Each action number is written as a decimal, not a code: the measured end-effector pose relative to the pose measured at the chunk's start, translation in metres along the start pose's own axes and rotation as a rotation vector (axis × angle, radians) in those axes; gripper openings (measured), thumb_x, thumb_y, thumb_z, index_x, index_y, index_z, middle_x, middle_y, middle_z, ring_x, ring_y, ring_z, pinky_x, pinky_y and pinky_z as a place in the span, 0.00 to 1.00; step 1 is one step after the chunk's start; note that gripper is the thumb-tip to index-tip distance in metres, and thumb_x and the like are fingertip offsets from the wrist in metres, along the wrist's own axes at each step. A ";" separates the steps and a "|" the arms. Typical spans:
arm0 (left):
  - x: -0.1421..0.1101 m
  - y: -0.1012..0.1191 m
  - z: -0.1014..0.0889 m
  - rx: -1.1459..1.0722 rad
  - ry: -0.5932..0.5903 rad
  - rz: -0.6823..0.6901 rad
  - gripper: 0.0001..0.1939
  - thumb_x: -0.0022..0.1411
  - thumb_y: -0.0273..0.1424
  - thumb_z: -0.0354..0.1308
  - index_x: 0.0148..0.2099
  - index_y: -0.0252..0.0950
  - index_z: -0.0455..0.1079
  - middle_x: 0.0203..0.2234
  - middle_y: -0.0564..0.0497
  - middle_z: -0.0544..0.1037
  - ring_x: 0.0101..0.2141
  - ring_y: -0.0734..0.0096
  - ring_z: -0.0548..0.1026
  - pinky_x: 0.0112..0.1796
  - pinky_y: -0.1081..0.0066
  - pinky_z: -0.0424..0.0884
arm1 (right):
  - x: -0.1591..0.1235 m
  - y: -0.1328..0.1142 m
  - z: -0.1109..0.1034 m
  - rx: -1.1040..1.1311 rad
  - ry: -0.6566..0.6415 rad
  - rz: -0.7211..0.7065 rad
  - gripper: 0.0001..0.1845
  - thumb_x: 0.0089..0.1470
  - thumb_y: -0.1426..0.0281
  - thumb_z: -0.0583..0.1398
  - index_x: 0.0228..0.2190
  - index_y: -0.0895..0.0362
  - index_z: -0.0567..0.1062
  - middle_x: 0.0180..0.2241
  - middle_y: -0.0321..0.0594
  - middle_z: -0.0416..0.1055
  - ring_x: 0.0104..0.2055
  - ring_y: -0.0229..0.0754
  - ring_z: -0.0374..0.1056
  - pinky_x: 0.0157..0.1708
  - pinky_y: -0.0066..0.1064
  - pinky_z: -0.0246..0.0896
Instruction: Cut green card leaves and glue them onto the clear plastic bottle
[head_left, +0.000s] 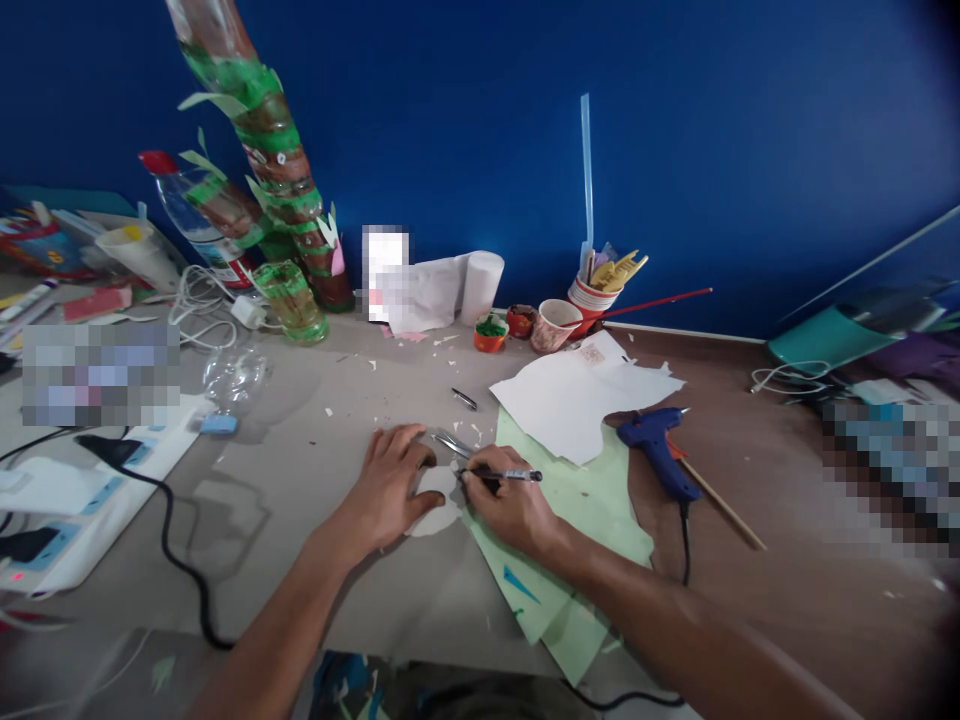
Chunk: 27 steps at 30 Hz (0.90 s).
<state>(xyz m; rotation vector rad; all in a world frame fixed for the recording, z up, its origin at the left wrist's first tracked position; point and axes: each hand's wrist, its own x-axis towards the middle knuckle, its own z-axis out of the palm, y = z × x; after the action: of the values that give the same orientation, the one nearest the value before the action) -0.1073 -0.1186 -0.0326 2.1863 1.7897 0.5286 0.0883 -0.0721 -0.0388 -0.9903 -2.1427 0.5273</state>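
A small pale paper piece (437, 512) lies flat on the grey table, its edge partly hidden by my fingers. My left hand (399, 480) rests on it with the fingers spread and the thumb along its near side. In my right hand (510, 498) is a pen (521, 475), gripped between thumb and fingers, with its tip at the paper's right edge. Scissors (452, 444) lie just beyond, their handles hidden by my right hand. Light green paper sheets (577, 510) lie beneath my right hand and forearm. A dark pen cap (464, 399) sits farther back.
A blue glue gun (660, 450) and a wooden stick (724, 500) lie to the right. White paper (577, 400) overlaps the green sheets. Paper cups (556, 326) stand at the back. On the left are a power strip (97, 520) and a tall painted bottle trunk (281, 150).
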 end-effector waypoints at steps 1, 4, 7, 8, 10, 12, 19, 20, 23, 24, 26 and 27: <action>0.000 0.000 0.000 -0.003 0.001 0.001 0.14 0.51 0.33 0.62 0.40 0.40 0.64 0.56 0.42 0.63 0.58 0.51 0.57 0.58 0.45 0.47 | 0.000 0.000 0.000 0.001 -0.004 0.002 0.03 0.50 0.73 0.57 0.27 0.54 0.69 0.25 0.38 0.71 0.32 0.43 0.67 0.33 0.32 0.61; 0.000 0.000 0.000 -0.010 0.001 0.002 0.14 0.51 0.32 0.62 0.40 0.39 0.64 0.56 0.42 0.63 0.58 0.51 0.57 0.58 0.45 0.48 | -0.001 0.000 0.000 0.011 -0.017 0.016 0.03 0.51 0.73 0.56 0.27 0.54 0.69 0.25 0.39 0.72 0.32 0.44 0.67 0.33 0.32 0.61; 0.000 0.000 0.000 -0.017 0.009 0.002 0.14 0.51 0.32 0.62 0.40 0.40 0.64 0.56 0.42 0.63 0.58 0.50 0.57 0.58 0.44 0.47 | -0.001 0.000 0.000 0.020 -0.031 0.023 0.03 0.51 0.73 0.56 0.28 0.54 0.70 0.26 0.39 0.72 0.32 0.44 0.67 0.33 0.33 0.61; 0.000 0.000 0.000 -0.016 0.010 0.000 0.13 0.51 0.31 0.62 0.40 0.40 0.64 0.56 0.42 0.63 0.58 0.50 0.58 0.58 0.44 0.47 | -0.001 0.001 0.000 0.021 -0.035 0.023 0.03 0.51 0.73 0.56 0.28 0.54 0.70 0.26 0.39 0.72 0.33 0.44 0.67 0.33 0.33 0.61; 0.000 0.001 -0.001 -0.011 0.006 -0.007 0.13 0.51 0.31 0.62 0.39 0.39 0.64 0.56 0.42 0.63 0.58 0.50 0.58 0.58 0.44 0.47 | 0.000 0.000 0.000 0.018 -0.038 0.024 0.03 0.51 0.72 0.56 0.28 0.54 0.70 0.26 0.40 0.72 0.33 0.44 0.68 0.34 0.33 0.61; 0.000 0.001 -0.001 -0.007 -0.001 -0.009 0.14 0.51 0.31 0.62 0.39 0.39 0.64 0.56 0.42 0.63 0.58 0.50 0.58 0.58 0.45 0.47 | 0.000 0.000 0.000 0.019 -0.042 0.026 0.03 0.52 0.72 0.56 0.28 0.54 0.70 0.27 0.40 0.72 0.33 0.44 0.68 0.34 0.33 0.62; 0.000 0.002 -0.002 0.002 -0.012 -0.014 0.14 0.51 0.32 0.63 0.39 0.39 0.64 0.55 0.42 0.64 0.58 0.50 0.58 0.58 0.45 0.48 | 0.000 0.001 0.002 0.021 -0.041 0.031 0.03 0.52 0.72 0.56 0.30 0.55 0.71 0.27 0.40 0.73 0.34 0.44 0.68 0.34 0.33 0.62; 0.000 0.001 -0.002 0.000 -0.011 -0.016 0.14 0.51 0.31 0.63 0.39 0.39 0.64 0.55 0.42 0.63 0.58 0.50 0.58 0.58 0.45 0.48 | 0.000 0.002 0.003 0.021 -0.042 0.033 0.04 0.52 0.72 0.56 0.30 0.55 0.71 0.28 0.40 0.74 0.34 0.44 0.68 0.34 0.33 0.62; 0.000 0.001 -0.001 -0.012 -0.002 -0.014 0.14 0.51 0.31 0.63 0.40 0.39 0.64 0.56 0.43 0.63 0.58 0.50 0.58 0.58 0.45 0.47 | 0.000 0.002 0.004 0.022 -0.045 0.043 0.04 0.52 0.72 0.56 0.30 0.55 0.72 0.28 0.40 0.74 0.34 0.44 0.68 0.34 0.33 0.62; 0.000 0.001 -0.001 -0.016 0.002 -0.010 0.14 0.51 0.32 0.63 0.40 0.39 0.64 0.55 0.43 0.64 0.58 0.50 0.58 0.58 0.45 0.47 | 0.000 0.002 0.003 0.024 -0.047 0.046 0.04 0.52 0.72 0.56 0.30 0.55 0.72 0.28 0.40 0.73 0.34 0.44 0.68 0.34 0.34 0.62; 0.000 0.000 -0.001 -0.017 0.005 -0.002 0.13 0.51 0.32 0.62 0.40 0.40 0.65 0.55 0.43 0.64 0.58 0.50 0.58 0.58 0.45 0.48 | 0.001 0.000 0.001 0.044 -0.040 0.045 0.04 0.52 0.72 0.56 0.29 0.55 0.72 0.28 0.40 0.73 0.34 0.44 0.68 0.34 0.34 0.63; 0.000 0.000 -0.001 -0.016 0.003 0.000 0.13 0.51 0.33 0.62 0.40 0.40 0.65 0.55 0.43 0.64 0.58 0.50 0.58 0.57 0.45 0.48 | 0.001 -0.001 -0.001 0.067 -0.025 0.051 0.04 0.52 0.71 0.56 0.29 0.55 0.71 0.28 0.40 0.73 0.34 0.44 0.69 0.34 0.33 0.63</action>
<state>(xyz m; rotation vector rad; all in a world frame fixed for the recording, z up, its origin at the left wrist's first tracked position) -0.1075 -0.1186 -0.0317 2.1765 1.7807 0.5437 0.0879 -0.0719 -0.0371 -1.0085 -2.1121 0.6348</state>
